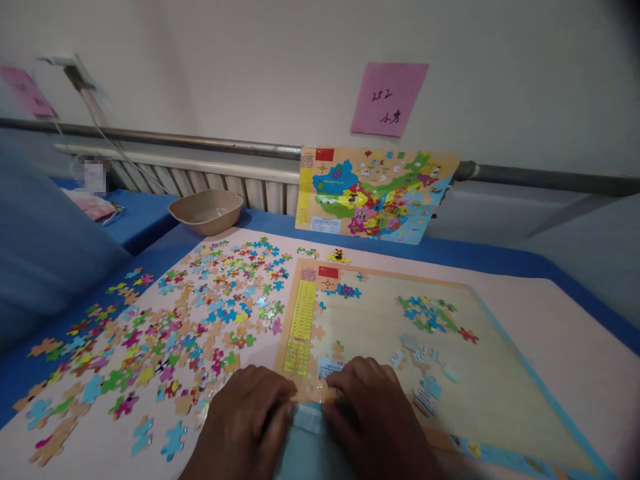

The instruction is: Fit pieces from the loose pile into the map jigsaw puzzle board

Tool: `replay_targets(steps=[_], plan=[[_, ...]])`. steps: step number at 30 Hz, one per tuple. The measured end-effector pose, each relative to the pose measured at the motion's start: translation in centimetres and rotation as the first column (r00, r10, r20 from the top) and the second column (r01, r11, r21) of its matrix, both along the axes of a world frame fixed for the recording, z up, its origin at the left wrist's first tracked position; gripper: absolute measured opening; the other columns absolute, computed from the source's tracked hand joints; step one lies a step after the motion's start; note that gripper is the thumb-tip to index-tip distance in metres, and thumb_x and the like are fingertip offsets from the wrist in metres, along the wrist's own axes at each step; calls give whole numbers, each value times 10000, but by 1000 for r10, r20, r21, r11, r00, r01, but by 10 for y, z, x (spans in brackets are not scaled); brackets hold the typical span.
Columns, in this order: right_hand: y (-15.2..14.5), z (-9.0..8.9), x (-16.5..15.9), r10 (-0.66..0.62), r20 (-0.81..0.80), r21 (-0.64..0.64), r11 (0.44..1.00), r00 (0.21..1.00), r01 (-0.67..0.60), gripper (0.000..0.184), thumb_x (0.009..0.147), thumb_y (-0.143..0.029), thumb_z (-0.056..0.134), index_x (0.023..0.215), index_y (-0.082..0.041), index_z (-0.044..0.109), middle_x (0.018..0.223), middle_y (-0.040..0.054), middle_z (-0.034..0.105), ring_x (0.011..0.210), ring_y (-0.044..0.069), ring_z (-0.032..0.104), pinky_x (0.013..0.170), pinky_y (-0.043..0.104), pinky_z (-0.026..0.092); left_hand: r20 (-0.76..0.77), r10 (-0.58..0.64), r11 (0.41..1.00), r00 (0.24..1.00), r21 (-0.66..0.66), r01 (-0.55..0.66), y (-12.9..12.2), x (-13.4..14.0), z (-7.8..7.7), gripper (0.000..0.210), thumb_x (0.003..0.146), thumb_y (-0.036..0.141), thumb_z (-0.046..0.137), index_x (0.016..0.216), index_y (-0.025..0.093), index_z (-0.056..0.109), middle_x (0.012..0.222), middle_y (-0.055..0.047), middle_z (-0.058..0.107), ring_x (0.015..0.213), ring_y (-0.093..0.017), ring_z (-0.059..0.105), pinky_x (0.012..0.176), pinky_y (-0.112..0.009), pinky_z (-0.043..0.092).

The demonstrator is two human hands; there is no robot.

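Note:
A wooden puzzle board [500, 393] lies flat before me, with a yellow strip down its left side and a few small clusters of joined pieces [427, 313] on it. My left hand [245, 417] and my right hand [373, 413] rest side by side on the board's near left corner, fingertips pressing on pieces [320, 390] there. A pale blue piece or sheet [306, 427] shows between the two hands. Whether either hand grips a piece is hidden. Several loose coloured puzzle pieces [175, 327] are spread to the left of the board.
A coloured map picture [373, 193] leans against the radiator rail at the back. A beige bowl [206, 211] stands at the back left. A pink note [389, 99] hangs on the wall. A blue cushion [45, 260] lies at the left.

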State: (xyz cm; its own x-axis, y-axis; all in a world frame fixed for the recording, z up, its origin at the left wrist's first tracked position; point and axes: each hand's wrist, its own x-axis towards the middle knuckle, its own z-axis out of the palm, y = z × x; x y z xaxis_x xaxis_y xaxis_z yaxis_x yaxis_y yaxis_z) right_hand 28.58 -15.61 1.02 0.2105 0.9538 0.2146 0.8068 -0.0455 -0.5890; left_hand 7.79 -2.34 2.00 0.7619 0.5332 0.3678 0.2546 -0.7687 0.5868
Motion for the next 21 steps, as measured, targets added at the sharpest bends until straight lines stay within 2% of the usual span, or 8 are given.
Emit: replay_targets(steps=[2, 6, 9, 21], plan=[[2, -2, -1, 1, 29, 10, 1000, 1000, -2, 211, 958, -97, 678, 1100, -249, 644, 1022, 34, 627, 963, 282, 548, 859, 447, 360, 21, -19, 997, 1000, 76, 17, -1, 2, 2, 138, 1024, 213, 558, 1012, 256, 689, 881, 7, 754, 779, -185, 714, 685, -319, 566], [5, -4, -1, -1, 70, 36, 999, 998, -1, 221, 951, -69, 680, 1099, -228, 637, 1018, 46, 626, 941, 281, 545, 846, 441, 362, 3, -42, 990, 999, 133, 41, 0, 5, 3, 122, 1035, 229, 549, 1013, 247, 668, 852, -5, 743, 745, -199, 710, 650, -329, 586], [5, -5, -2, -16, 68, 10, 1000, 998, 15, 210, 957, -79, 688, 1095, -230, 643, 1025, 45, 627, 946, 276, 542, 847, 438, 360, -5, -45, 985, 999, 165, 45, 0, 5, 2, 122, 1030, 224, 547, 1013, 244, 666, 830, -7, 735, 723, -203, 705, 635, -333, 596], [6, -3, -2, -12, 89, -3, 1000, 996, 12, 138, 997, -156, 671, 1092, -255, 664, 1016, 37, 648, 948, 278, 552, 856, 441, 345, -8, -48, 981, 999, 187, 49, 0, 5, 2, 111, 1029, 231, 542, 1022, 248, 651, 833, -3, 739, 718, -204, 717, 612, -344, 610]])
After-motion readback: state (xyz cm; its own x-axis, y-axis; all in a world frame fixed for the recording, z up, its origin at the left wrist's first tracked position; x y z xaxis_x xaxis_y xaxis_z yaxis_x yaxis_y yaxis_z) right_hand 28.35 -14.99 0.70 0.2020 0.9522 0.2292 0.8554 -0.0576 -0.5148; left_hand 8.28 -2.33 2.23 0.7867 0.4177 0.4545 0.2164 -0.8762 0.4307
